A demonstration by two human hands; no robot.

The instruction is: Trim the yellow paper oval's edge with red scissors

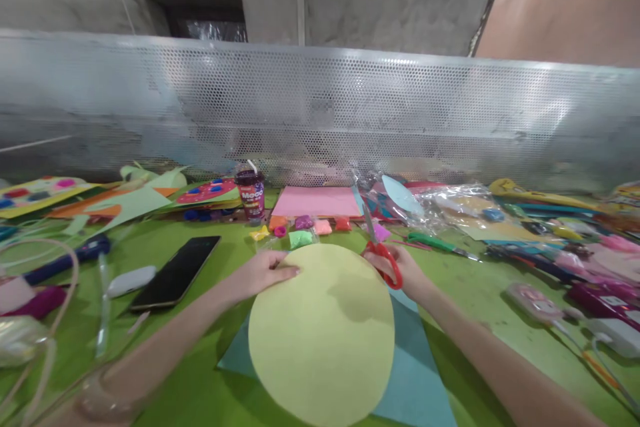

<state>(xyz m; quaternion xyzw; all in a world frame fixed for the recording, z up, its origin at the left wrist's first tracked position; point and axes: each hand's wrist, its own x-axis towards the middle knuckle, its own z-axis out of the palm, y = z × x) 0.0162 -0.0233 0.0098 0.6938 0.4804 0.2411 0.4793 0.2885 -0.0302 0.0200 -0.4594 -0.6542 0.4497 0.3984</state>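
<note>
A large round sheet of pale yellow paper (320, 347) is in front of me, over a blue sheet of paper (417, 373). My left hand (265, 273) pinches the yellow circle at its upper left edge, thumb on top. In my right hand (403, 270) is a pair of red-handled scissors (387, 263), beside the circle's upper right edge. The blades point up and away from me; whether they are parted I cannot make out. Shadow falls across the yellow paper near the scissors.
A black phone (177, 273) lies left of my left arm. Beyond the circle are small coloured clay packets (303, 238), a Meco cup (251, 193) and pink paper (317, 202). A green-handled craft knife (440, 243) lies to the right. A perforated metal panel (320, 113) closes the table's back.
</note>
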